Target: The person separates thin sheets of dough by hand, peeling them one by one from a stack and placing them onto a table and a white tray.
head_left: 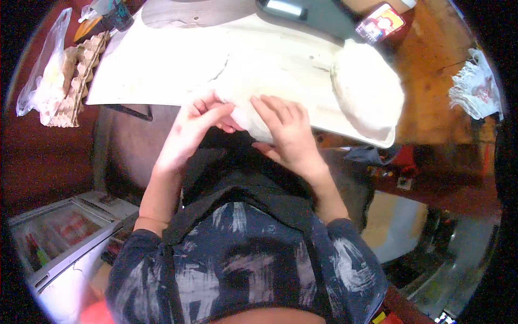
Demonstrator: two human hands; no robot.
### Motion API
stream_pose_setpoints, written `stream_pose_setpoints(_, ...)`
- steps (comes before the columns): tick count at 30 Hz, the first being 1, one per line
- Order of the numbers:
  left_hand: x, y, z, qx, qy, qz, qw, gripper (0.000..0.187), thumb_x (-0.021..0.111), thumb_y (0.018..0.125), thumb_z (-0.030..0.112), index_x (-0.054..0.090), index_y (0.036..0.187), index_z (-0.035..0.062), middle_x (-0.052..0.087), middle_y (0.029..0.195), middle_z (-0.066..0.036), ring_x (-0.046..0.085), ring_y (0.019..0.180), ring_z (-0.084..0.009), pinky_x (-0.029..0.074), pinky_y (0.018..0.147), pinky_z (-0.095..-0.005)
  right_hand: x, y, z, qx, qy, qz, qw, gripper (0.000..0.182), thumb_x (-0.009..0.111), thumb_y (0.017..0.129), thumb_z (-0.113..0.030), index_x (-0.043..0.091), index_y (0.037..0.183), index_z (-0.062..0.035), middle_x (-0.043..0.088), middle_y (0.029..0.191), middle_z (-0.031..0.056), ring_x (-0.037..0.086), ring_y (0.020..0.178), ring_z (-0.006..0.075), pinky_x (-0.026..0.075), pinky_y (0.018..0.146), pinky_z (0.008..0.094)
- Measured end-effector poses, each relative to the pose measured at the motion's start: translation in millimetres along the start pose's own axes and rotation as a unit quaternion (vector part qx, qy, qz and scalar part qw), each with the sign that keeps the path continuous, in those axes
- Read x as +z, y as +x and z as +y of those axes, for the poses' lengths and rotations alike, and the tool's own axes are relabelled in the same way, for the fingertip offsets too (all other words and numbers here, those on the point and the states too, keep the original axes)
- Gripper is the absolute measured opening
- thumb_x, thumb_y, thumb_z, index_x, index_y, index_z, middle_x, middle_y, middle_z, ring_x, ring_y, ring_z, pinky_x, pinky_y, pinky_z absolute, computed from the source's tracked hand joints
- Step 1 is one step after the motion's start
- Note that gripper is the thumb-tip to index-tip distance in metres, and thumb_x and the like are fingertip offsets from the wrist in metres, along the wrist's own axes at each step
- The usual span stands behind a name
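A soft white lump that looks like dough (251, 124) is between my two hands at the near edge of a white board (156, 81). My left hand (204, 116) grips its left side, thumb on top and fingers curled in. Over its right side lies my right hand (291, 127), with the fingers across the top and the thumb underneath. Strong glare washes out the board and part of the lump. A much larger white mound (369, 86) rests on the right end of the board.
To the left stand egg trays (81, 75) and a clear plastic bag (53, 65). A lit phone (381, 23) lies at the back right, and a crumpled pale cloth (476, 86) is on the wooden table (426, 81). A glass-topped freezer (67, 232) sits low on the left.
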State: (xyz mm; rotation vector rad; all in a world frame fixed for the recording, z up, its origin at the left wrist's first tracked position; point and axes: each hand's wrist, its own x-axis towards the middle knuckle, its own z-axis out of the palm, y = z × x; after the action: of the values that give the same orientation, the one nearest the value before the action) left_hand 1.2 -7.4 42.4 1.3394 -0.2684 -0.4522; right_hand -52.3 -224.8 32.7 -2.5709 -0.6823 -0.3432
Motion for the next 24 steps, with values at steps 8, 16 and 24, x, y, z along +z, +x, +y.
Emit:
stream_pose_setpoints(8, -1, 41, 74, 0.200, -0.020, 0.030, 0.979, 0.022, 0.063, 0.090, 0.019, 0.065, 0.094, -0.0023, 0.070, 0.084, -0.015, 0.070, 0.081, -0.0203, 0.054, 0.080, -0.0305, 23, 10, 3, 0.020, 0.099, 0.171, 0.980, 0.031, 0.064, 0.080, -0.002, 0.062, 0.110, -0.0030, 0.066, 0.090, 0.0128, 0.065, 0.084, 0.0275, 0.050, 0.076, 0.0365)
stream_pose_setpoints(16, 11, 128, 34, 0.110, 0.199, -0.057, 0.972, 0.038, 0.054, 0.097, 0.029, 0.057, 0.125, 0.0039, 0.066, 0.116, -0.009, 0.068, 0.096, -0.0188, 0.050, 0.088, -0.0297, 34, 7, 7, 0.260, 0.636, 0.019, 0.726, 0.027, 0.057, 0.097, -0.016, 0.060, 0.109, 0.0074, 0.070, 0.089, 0.0146, 0.067, 0.078, 0.0166, 0.055, 0.072, 0.0284)
stream_pose_setpoints(24, -38, 46, 12, 0.016, 0.125, -0.028, 0.992, 0.035, 0.054, 0.098, 0.029, 0.060, 0.118, 0.0008, 0.068, 0.101, -0.009, 0.065, 0.088, -0.0128, 0.051, 0.081, -0.0250, 6, -27, 26, 0.203, 0.362, -0.129, 0.900, 0.018, 0.062, 0.093, -0.010, 0.068, 0.105, 0.0013, 0.071, 0.087, 0.0085, 0.067, 0.080, 0.0122, 0.055, 0.068, 0.0255)
